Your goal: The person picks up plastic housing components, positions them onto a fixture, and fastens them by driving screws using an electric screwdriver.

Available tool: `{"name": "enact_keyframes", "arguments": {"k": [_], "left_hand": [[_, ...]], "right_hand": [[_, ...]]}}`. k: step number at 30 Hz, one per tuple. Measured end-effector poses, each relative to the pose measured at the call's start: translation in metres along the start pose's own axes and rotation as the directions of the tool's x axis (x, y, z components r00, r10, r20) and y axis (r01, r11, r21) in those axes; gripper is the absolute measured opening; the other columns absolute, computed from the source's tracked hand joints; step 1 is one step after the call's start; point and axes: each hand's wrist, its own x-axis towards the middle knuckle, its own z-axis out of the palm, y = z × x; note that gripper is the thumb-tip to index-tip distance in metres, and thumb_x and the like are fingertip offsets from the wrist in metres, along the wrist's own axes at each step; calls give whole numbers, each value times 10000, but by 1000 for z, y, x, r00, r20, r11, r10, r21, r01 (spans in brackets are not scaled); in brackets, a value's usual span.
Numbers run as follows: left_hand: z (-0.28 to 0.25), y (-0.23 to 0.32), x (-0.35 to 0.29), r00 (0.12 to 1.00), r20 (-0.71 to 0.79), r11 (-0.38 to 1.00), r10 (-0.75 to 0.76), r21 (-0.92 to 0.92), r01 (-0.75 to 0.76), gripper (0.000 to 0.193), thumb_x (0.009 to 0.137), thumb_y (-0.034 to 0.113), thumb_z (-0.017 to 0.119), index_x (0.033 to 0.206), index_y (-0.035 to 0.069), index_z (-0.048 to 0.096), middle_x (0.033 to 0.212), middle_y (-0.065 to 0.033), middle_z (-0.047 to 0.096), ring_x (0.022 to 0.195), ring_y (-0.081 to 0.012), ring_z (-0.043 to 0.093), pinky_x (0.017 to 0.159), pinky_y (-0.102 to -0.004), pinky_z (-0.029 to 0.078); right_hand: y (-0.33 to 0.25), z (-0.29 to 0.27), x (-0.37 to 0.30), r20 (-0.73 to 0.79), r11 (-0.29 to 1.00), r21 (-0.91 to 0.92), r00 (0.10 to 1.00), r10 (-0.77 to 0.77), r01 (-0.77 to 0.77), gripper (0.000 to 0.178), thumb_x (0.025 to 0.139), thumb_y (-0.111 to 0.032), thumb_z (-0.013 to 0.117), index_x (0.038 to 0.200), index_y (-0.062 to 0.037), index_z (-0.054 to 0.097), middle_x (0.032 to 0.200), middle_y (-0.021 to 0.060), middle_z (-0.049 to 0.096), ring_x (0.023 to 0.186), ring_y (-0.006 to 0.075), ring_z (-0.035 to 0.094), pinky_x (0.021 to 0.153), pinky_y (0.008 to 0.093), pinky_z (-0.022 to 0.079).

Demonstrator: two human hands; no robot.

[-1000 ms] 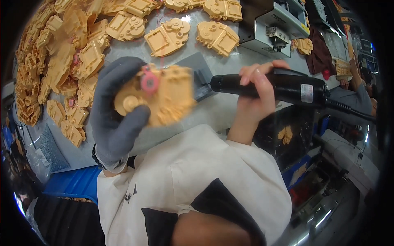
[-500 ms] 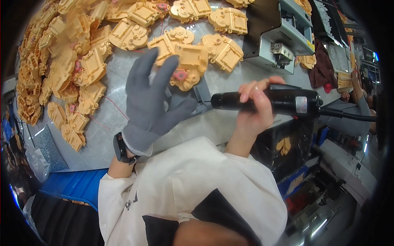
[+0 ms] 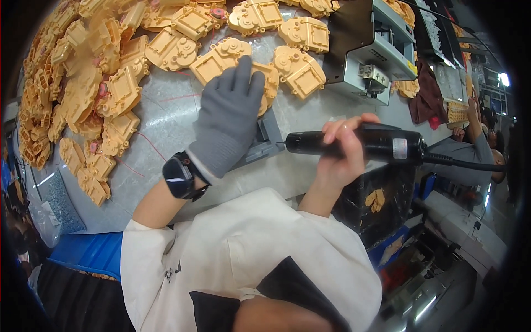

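My left hand (image 3: 228,119), in a grey knit glove, lies over a yellow plastic housing (image 3: 270,83) with its fingers stretched out; the thumb is hidden. Most of that housing is covered by the glove, so I cannot tell whether it is gripped. Just below sits a grey block-like fixture (image 3: 269,134), partly under the hand. My bare right hand (image 3: 343,146) is wrapped round a black electric screwdriver (image 3: 387,145), held level with its bit pointing left at the fixture's right side. A cable runs from its rear end to the right.
Several yellow housings (image 3: 298,72) lie beyond my hands, and a large heap (image 3: 83,94) fills the left. Thin red wires trail on the grey table (image 3: 155,110). A metal machine box (image 3: 365,61) stands at back right. Blue bin (image 3: 88,252) at lower left; a person (image 3: 470,149) at far right.
My left hand has moved right and come down over the housing, covering its red part. The right hand with the screwdriver has stayed almost in place.
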Motion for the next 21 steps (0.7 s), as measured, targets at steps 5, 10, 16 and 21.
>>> {"name": "enact_keyframes", "arguments": {"k": [5, 10, 16, 21], "left_hand": [[4, 9, 17, 999, 18, 994, 37, 98, -38, 480, 719, 120, 583, 1183, 46, 484, 1258, -149, 449, 1048, -252, 499, 828, -339, 420], [-1, -23, 12, 998, -24, 995, 63, -75, -65, 505, 745, 152, 604, 1211, 26, 458, 1115, -141, 550, 935, -237, 564, 765, -336, 458], [-64, -32, -41, 890, 82, -128, -448, -991, 26, 578, 818, 269, 531, 1302, -5, 377, 1208, -172, 512, 1095, -250, 535, 895, -361, 475], [-24, -14, -77, 914, 182, 111, -364, -965, 237, 397, 858, 131, 537, 1228, 7, 466, 1199, -168, 520, 1103, -247, 515, 934, -313, 406]], "right_hand": [[0, 2, -4, 16, 1000, 9, 1000, 16, -16, 392, 730, -32, 540, 1109, -41, 440, 699, 61, 483, 563, 184, 484, 646, 349, 409], [-5, -6, -2, -32, 1000, 10, 999, 9, -8, 393, 731, -30, 544, 1110, -40, 443, 705, 59, 487, 571, 183, 485, 652, 352, 409], [-2, -10, 1, -54, 1000, 4, 998, 27, -27, 402, 730, -30, 539, 1118, -42, 434, 702, 53, 476, 581, 180, 483, 657, 350, 398], [9, 0, 4, -83, 995, 37, 992, 90, -88, 408, 710, -6, 552, 1100, -11, 430, 685, 79, 503, 536, 186, 498, 592, 340, 427]]}}
